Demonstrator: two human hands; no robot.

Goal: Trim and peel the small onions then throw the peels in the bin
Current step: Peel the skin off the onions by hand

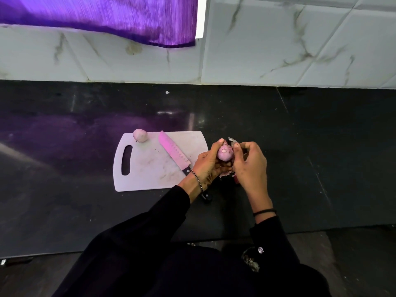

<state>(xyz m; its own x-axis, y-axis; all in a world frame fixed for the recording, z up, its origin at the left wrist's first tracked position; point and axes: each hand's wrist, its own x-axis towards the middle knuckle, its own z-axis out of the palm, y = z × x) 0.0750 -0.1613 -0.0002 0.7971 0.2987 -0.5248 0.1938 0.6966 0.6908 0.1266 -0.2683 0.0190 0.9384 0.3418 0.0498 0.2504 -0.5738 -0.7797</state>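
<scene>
The left hand [209,161] curls its fingers and thumb round a small pale-pink onion [225,154] and holds it above the table, its trimmed end facing the camera. The right hand [249,166] is close against the onion at its three o'clock side. Its thumb and forefinger pinch a dark strip of peel [232,140] that sticks up at the onion's twelve o'clock. The other right fingers are loosely bent. At six o'clock, just under both hands, a small heap of loose peels [227,174] lies on the black table [300,146].

At nine o'clock from the hands lies a white cutting board [150,179], with its handle slot on the left. A knife [174,152] lies slantwise on the board, its tip toward eleven o'clock. Its dark handle passes beneath the left wrist and off the board's near edge. A second onion [140,135] sits at the board's far left corner, well apart from the hands.

At twelve o'clock, beyond the table, rises a marbled tiled wall [278,50], and a purple curtain [107,16] hangs at its upper left.
</scene>
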